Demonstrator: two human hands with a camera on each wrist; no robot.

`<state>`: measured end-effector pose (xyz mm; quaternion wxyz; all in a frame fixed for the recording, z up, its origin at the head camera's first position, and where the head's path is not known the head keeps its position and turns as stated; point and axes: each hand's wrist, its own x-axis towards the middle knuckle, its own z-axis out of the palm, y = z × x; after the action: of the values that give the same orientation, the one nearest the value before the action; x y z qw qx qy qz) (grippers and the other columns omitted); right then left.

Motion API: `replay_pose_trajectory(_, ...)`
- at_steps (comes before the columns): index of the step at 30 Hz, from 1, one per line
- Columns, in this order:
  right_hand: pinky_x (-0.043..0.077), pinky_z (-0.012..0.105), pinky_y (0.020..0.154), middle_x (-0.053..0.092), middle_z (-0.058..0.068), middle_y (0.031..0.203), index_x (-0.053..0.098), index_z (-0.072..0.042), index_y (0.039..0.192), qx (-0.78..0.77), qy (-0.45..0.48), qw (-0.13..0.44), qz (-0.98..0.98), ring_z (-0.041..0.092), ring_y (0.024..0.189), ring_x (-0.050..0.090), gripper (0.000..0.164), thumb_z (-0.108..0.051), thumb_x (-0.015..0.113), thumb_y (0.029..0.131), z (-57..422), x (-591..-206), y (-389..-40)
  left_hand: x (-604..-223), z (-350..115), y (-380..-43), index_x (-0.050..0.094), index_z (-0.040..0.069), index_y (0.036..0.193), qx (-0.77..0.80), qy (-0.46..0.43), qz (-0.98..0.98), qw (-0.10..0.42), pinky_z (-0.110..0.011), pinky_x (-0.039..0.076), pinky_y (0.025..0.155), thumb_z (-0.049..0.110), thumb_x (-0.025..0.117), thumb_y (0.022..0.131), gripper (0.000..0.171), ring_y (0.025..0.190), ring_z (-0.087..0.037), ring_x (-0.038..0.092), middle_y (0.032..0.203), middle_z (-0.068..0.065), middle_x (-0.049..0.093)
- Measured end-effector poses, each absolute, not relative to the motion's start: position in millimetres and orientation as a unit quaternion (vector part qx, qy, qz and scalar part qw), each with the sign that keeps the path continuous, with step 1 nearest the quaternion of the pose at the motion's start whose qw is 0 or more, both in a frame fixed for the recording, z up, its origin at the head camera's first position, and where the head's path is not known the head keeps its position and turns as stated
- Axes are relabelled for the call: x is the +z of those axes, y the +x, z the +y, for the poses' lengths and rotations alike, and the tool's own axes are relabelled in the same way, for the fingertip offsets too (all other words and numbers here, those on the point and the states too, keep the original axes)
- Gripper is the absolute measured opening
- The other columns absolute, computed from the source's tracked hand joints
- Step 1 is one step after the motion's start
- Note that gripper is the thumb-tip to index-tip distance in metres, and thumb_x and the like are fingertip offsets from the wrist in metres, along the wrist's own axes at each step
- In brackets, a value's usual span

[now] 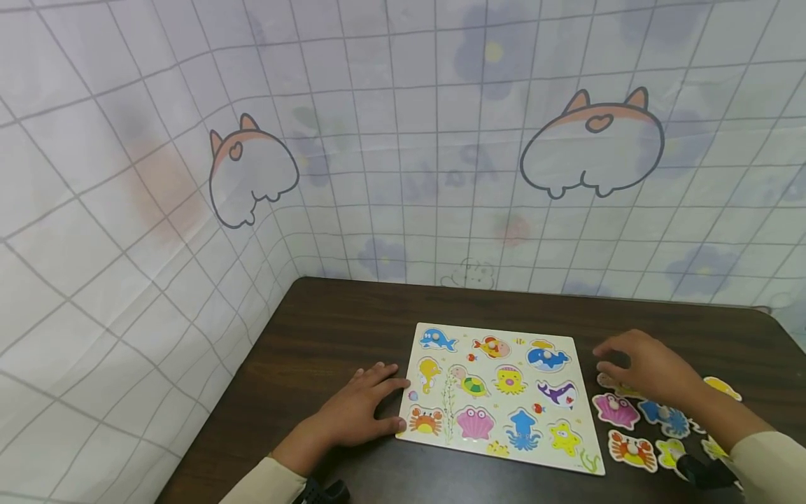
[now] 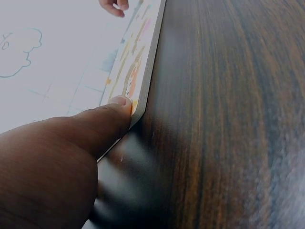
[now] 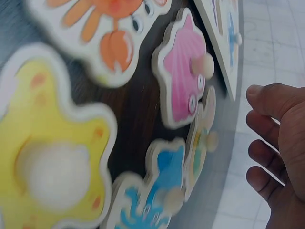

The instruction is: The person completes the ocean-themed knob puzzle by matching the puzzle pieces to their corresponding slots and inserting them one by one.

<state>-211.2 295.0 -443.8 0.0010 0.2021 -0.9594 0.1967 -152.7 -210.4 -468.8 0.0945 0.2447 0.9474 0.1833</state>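
Observation:
A white sea-animal puzzle board [image 1: 497,434] lies flat on the table. Knobbed dolphin [image 1: 436,339], fish [image 1: 492,347] and whale [image 1: 548,359] pieces sit along its top row. My left hand [image 1: 359,413] rests at the board's left edge, fingers spread; in the left wrist view its thumb [image 2: 114,107] touches the corner. My right hand [image 1: 655,367] is above the loose pieces right of the board. Its fingers [image 3: 262,126] are loosely bent with nothing between them. Beneath and near it lie a pink shell piece [image 3: 183,71], a blue squid piece [image 3: 164,167] and a partly covered turtle piece [image 3: 195,152].
An orange crab piece [image 1: 632,450] and a yellow starfish piece [image 1: 670,453] lie nearer the front, with other pieces partly behind the right arm. The dark wooden table [image 1: 302,350] meets a grid-patterned curtain [image 1: 409,175] at the back and left.

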Motion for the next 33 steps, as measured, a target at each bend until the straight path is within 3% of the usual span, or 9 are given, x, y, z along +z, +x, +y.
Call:
replay_pose_trajectory(5, 0.051, 0.062, 0.085, 0.068, 0.012, 0.114, 0.077, -0.01, 0.111, 0.191, 0.204, 0.007, -0.96, 0.042, 0.111, 0.059, 0.023, -0.022, 0.079, 0.091, 309, -443, -207, -469, -211, -153, 0.053, 0.025, 0.15, 0.184, 0.246, 0.947, 0.093, -0.06, 0.021, 0.12, 0.056, 0.07, 0.093, 0.067, 0.151, -0.034, 0.028, 0.162, -0.007, 0.037)
replay_pose_trajectory(10, 0.049, 0.064, 0.085, 0.067, 0.016, 0.117, 0.076, -0.009, 0.114, 0.189, 0.193, -0.005, -0.963, 0.045, 0.113, 0.058, 0.025, -0.022, 0.078, 0.092, 323, -445, -204, -469, -210, -153, 0.053, 0.026, 0.15, 0.184, 0.245, 0.947, 0.093, -0.06, 0.022, 0.12, 0.056, 0.07, 0.093, 0.067, 0.151, -0.034, 0.028, 0.162, -0.007, 0.038)
replay_pose_trajectory(33, 0.048, 0.065, 0.081, 0.072, 0.015, 0.103, 0.076, -0.003, 0.105, 0.149, 0.171, 0.014, -0.974, 0.049, 0.102, 0.06, 0.023, -0.014, 0.082, 0.086, 371, -448, -194, -469, -211, -152, 0.051, 0.026, 0.151, 0.189, 0.244, 0.946, 0.098, -0.059, 0.021, 0.12, 0.059, 0.068, 0.093, 0.068, 0.152, -0.033, 0.027, 0.162, -0.006, 0.036)
